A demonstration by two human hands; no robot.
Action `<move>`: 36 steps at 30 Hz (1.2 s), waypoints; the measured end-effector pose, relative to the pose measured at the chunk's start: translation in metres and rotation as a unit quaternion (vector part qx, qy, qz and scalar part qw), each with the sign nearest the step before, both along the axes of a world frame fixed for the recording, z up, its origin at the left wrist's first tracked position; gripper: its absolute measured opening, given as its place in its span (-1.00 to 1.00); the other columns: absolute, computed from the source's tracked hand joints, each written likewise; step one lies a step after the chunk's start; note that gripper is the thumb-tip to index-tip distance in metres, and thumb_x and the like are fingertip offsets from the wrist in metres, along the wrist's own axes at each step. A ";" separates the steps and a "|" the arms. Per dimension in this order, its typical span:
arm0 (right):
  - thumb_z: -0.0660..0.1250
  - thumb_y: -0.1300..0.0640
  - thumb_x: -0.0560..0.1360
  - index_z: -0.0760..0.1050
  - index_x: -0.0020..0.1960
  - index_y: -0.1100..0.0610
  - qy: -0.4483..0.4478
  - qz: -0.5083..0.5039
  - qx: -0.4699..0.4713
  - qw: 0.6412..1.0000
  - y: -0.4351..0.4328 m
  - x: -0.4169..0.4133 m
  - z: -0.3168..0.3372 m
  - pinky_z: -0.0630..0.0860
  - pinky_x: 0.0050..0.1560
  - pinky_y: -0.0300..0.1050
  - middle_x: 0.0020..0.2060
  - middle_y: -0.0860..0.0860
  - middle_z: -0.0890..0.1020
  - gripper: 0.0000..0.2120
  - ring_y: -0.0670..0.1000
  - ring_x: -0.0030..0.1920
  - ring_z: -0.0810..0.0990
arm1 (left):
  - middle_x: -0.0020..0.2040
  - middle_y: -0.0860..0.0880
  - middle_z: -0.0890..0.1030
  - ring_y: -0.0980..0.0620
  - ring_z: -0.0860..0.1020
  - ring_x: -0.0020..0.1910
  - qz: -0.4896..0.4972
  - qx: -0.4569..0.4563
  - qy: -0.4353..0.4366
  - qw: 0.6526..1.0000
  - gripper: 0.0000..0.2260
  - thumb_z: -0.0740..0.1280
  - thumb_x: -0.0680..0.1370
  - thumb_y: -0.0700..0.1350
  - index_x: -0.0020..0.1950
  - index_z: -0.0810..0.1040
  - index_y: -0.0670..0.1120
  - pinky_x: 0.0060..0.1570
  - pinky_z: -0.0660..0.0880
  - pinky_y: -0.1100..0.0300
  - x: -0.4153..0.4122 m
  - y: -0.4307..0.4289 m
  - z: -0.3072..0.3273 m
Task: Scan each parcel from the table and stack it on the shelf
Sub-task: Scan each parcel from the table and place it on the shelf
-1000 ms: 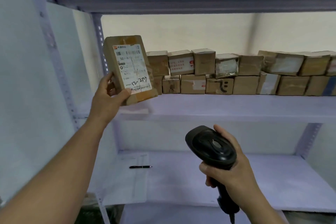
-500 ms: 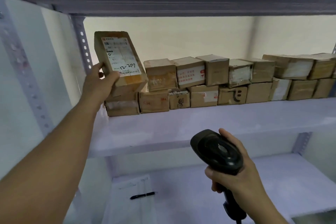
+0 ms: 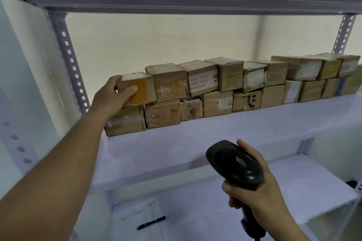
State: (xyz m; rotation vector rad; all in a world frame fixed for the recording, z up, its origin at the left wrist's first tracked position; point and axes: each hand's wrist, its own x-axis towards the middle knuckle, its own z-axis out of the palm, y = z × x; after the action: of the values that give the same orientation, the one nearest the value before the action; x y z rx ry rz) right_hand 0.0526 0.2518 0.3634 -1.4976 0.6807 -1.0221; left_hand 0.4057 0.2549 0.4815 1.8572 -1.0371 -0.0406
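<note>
Left hand (image 3: pixel 110 96) grips the parcel (image 3: pixel 144 89), centre left of frame: thumb across the front face, fingers (image 3: pixel 114 79) wrapped round its left end. Parcel sits in the top tier at the left end of the row, resting on a lower box (image 3: pixel 125 122) and touching the neighbour box (image 3: pixel 169 84) to its right. Right hand (image 3: pixel 260 188), lower right of frame, has its fingers curled round the handle of the black scanner (image 3: pixel 234 164), clear of the shelf (image 3: pixel 215 135). Step looks like final seating. To do it well: press the parcel flush to the neighbour, square it on the box below, confirm full support, then open the grip without dragging it. Pen (image 3: pixel 151 222) on the lower shelf, not involved.
</note>
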 end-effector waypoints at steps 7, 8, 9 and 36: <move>0.47 0.52 0.29 0.46 0.17 -0.42 0.003 -0.018 -0.013 1.000 0.007 0.006 0.001 0.59 -0.38 -0.05 0.08 -0.05 0.59 -0.13 0.23 -0.46 0.58 | 0.36 -0.10 0.45 -0.12 0.45 0.25 -0.013 -0.014 0.002 1.000 -0.44 0.37 0.54 0.05 0.48 0.23 0.07 0.14 0.39 0.07 0.006 -0.004 -0.007; 0.48 0.52 0.29 0.46 0.16 -0.43 0.003 -0.019 -0.016 1.000 0.007 0.006 0.001 0.59 -0.37 -0.05 0.08 -0.07 0.59 -0.13 0.22 -0.45 0.58 | 0.37 -0.11 0.44 -0.12 0.45 0.26 -0.009 -0.022 0.005 1.000 -0.42 0.37 0.54 0.05 0.50 0.21 0.07 0.15 0.38 0.07 0.005 -0.004 -0.008; 0.48 0.51 0.29 0.46 0.17 -0.43 0.003 -0.020 -0.019 1.000 0.008 0.005 0.002 0.59 -0.36 -0.05 0.08 -0.08 0.59 -0.13 0.21 -0.45 0.59 | 0.38 -0.11 0.43 -0.12 0.45 0.28 -0.002 -0.028 0.007 1.000 -0.39 0.37 0.54 0.04 0.51 0.18 0.07 0.17 0.36 0.08 0.003 -0.003 -0.010; 0.53 0.43 0.30 0.45 0.21 -0.40 -0.014 -0.034 -0.059 0.998 0.013 -0.151 0.001 0.56 -0.38 -0.05 0.03 0.02 0.63 -0.18 0.16 -0.45 0.57 | 0.28 -0.06 0.46 -0.02 0.42 0.24 -0.062 -0.110 -0.109 0.986 -0.56 0.43 0.50 -0.05 0.34 0.44 -0.10 0.19 0.42 0.08 -0.283 0.012 -0.124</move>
State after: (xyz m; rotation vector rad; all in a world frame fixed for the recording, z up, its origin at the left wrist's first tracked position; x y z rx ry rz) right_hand -0.0979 0.2648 0.3648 -1.5670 0.6655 -1.1503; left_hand 0.1230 0.2665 0.3574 1.6204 -1.2553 0.1995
